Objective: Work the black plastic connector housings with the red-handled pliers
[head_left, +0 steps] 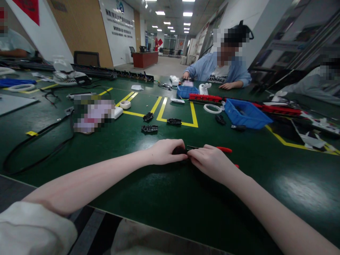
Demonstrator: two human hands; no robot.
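My left hand (170, 151) is closed around a small black plastic part (179, 151), mostly hidden by the fingers. At the part's right end, my right hand (208, 157) pinches with thumb and fingertips, and the two hands almost meet. Red-handled pliers (224, 149) show behind and beneath my right hand; whether that hand touches them I cannot tell. Farther back on the green table (119, 141) lie three black plastic pieces: one piece (149, 129) on the left, another piece (148, 116) behind it, and a third piece (174, 122) to the right.
A blue bin (247, 115) stands at right, with a black part (220, 119) and white ring (211, 108) beside it. Another blue bin (187, 92) is near a co-worker (220, 72) across the table. A blurred phone (94, 115), tape roll (125, 105) and black cable (34, 136) lie left.
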